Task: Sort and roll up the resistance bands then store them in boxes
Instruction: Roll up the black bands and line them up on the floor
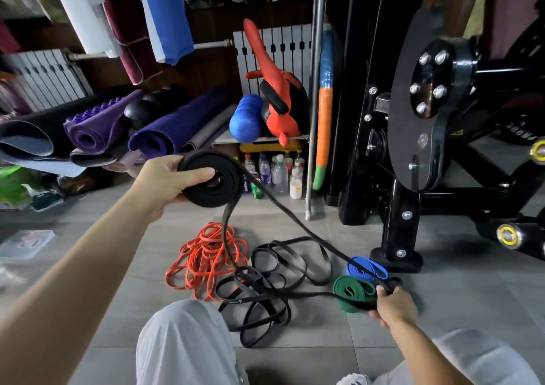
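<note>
Black band, flat, half-coiled, gripped by left hand; right hand apparently pinches its tail.

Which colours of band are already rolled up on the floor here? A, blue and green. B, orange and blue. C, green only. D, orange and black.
A: the blue roll and green roll lie coiled on the tiles, while the orange bands and loose black bands sprawl unrolled; the black band gripped by the left hand and right hand is only part coiled.
</note>
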{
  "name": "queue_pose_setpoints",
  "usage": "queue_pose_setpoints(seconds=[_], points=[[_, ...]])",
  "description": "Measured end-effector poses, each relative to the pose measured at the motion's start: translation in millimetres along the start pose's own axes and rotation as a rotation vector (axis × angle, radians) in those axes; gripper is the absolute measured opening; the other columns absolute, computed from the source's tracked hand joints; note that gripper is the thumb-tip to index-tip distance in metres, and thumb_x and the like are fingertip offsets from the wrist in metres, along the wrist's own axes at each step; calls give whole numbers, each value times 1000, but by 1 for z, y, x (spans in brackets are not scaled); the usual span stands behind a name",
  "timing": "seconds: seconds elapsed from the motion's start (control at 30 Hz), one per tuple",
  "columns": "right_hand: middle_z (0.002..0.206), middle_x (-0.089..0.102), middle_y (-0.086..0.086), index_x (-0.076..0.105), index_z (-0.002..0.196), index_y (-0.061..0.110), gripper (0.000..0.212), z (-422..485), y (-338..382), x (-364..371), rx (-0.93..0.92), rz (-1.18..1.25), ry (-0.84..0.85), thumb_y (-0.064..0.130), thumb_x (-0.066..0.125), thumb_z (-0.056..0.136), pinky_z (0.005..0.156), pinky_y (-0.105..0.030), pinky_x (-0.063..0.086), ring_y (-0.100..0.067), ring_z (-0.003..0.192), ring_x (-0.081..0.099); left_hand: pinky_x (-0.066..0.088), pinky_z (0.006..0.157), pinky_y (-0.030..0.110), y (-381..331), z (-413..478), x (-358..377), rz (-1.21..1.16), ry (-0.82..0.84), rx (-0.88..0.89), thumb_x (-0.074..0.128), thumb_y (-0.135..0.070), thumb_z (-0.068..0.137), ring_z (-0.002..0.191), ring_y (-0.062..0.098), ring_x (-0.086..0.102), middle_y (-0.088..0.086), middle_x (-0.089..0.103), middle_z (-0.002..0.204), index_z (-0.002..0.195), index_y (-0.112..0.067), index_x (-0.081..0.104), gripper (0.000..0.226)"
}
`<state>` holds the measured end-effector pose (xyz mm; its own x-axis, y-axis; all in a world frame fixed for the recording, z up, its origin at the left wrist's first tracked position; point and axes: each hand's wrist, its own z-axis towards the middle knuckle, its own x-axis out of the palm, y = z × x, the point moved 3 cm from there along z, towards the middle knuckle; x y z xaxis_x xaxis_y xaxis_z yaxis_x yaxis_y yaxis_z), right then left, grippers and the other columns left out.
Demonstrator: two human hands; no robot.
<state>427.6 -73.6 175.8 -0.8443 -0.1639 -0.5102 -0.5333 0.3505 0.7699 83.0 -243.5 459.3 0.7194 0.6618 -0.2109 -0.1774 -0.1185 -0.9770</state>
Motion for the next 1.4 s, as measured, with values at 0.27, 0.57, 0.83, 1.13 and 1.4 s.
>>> queue_pose_setpoints(seconds=[0.27,0.57,0.83,1.13,1.4], points=[[72,63,-1,57,93,14,20,-24,21,-8,26,-537,397,27,64,80,41,-14,39,-12,57,66,57,79,42,0,-14,28,395,278,96,84,-12,66,81,22,71,3,75,81,81,-23,73,22],[128,59,11,46,135,31,68,-112,159,-9,-570,183,1045,9,72,76,101,-23,42,-4,124,49,56,68,34,4,-36,96,639,486,240,86,-29,62,68,10,66,-4,70,73,78,-17,69,26],[97,74,3,64,104,23,43,-124,168,-9,-705,480,826,13,75,64,78,-22,54,-12,93,69,56,82,44,9,-44,96,352,499,187,84,-28,58,84,20,71,2,74,86,88,-16,73,34],[101,73,8,67,105,29,42,-133,169,-16,-832,244,788,19,83,68,83,-22,53,-10,95,69,52,64,20,27,-52,85,108,572,171,84,-9,65,75,11,69,1,74,80,80,-22,73,23],[95,74,1,67,104,24,38,-127,172,-25,-853,156,728,21,79,68,78,-30,57,-15,87,71,54,73,27,44,-54,96,44,613,148,82,-18,64,85,17,69,4,73,92,94,-20,70,32]])
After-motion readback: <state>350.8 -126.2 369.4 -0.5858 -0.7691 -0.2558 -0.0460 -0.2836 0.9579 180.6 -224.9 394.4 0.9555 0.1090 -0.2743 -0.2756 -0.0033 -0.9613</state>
